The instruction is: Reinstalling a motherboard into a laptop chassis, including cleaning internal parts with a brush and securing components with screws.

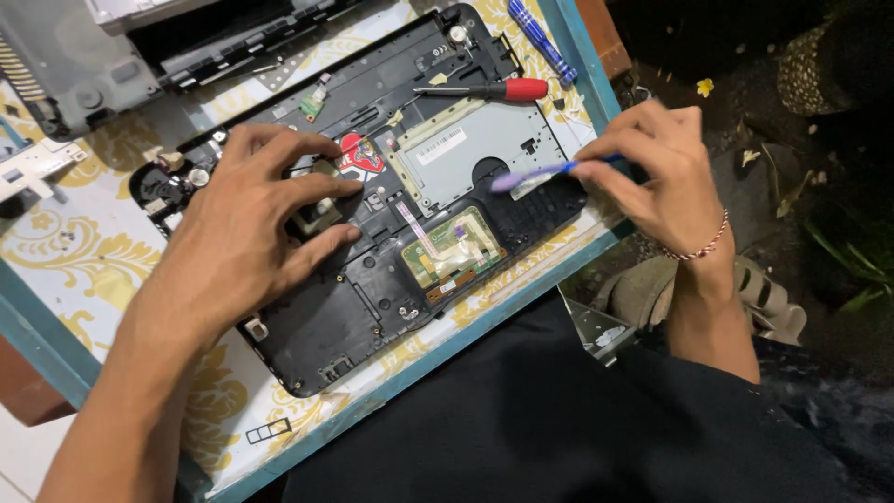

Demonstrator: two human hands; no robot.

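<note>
Right hand point(656, 168) pinches brush point(535, 174), its long axis pointing left across laptop shell point(354, 307); left hand point(251, 233) presses there, fingers spread.

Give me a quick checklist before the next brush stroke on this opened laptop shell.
1. Left hand flat on the laptop shell, steadying it: ok.
2. Right hand grips the purple brush: ok.
3. Brush tip over the shell's right edge: ok.
4. Red-handled screwdriver lies apart from the hands: ok.
5. Green circuit board uncovered: ok.
6. Ribbon cable seated: cannot tell.
</note>
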